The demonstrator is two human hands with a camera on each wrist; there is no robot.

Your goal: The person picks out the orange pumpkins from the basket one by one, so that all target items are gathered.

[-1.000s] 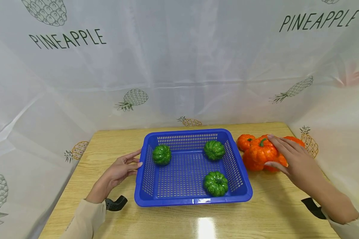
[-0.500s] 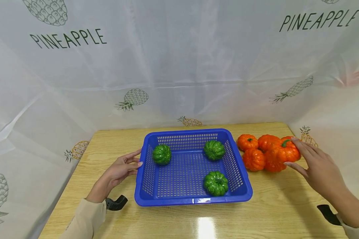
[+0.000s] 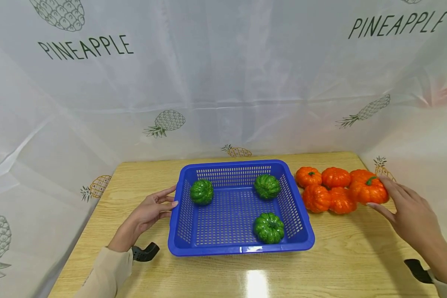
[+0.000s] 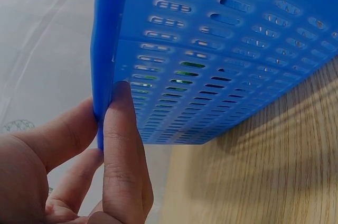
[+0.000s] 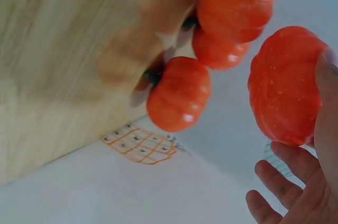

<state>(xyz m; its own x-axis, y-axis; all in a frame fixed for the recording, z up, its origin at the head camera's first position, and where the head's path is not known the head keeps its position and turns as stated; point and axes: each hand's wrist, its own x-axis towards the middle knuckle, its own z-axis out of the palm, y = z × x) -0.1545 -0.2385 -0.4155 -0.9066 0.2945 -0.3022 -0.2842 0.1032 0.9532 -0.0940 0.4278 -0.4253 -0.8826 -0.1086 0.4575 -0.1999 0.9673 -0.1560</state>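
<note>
My right hand (image 3: 413, 207) grips a small orange pumpkin (image 3: 370, 190) with a green stem, held above the table at the right. In the right wrist view that pumpkin (image 5: 288, 86) sits between thumb and fingers, apart from the others. Several more orange pumpkins (image 3: 316, 198) cluster on the table to the left of it, one partly hidden behind it. At the left, my left hand (image 3: 150, 211) pinches the rim of a blue plastic basket (image 3: 172, 223). The left wrist view has its fingertips on both sides of the rim (image 4: 105, 39). Three green pumpkins (image 3: 269, 228) lie inside the basket.
The wooden table (image 3: 216, 275) carries the basket in its middle. White sheeting (image 3: 223, 82) printed with pineapples hangs behind the table and along both sides. The orange cluster stands close to the basket's right wall.
My right hand has carried the orange pumpkin rightward from above the cluster, uncovering the pumpkins beneath. My left hand and the basket stay in place.
</note>
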